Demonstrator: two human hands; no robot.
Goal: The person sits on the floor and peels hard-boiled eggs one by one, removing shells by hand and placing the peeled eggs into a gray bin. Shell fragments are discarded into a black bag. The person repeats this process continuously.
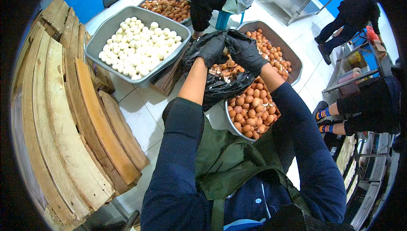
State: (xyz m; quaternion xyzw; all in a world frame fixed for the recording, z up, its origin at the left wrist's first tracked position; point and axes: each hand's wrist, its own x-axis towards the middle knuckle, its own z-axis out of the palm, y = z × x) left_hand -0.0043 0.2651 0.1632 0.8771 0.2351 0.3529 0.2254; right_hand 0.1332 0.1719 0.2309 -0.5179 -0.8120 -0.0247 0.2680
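Both my hands wear black gloves and meet above a crumpled black plastic bag [227,92]. My left hand [212,53] and my right hand [245,53] have their fingers curled in toward each other. A brownish bit shows between them, but what they grip is hidden. Broken brown eggshells [228,70] lie in the bag's mouth, just below the gloves. Whole brown eggs [252,110] fill the grey tub [292,55] beside and beneath my right forearm. To the left, many peeled white eggs [142,48] lie in another grey tub [96,53].
A wooden pallet [55,116] borders the left side. Wooden boards [167,80] lie under the white eggs' tub. Beyond stands a tub of brown eggs or shells [169,7], with a seated person [210,6] beside it. Other people and metal racks [352,78] are at the right.
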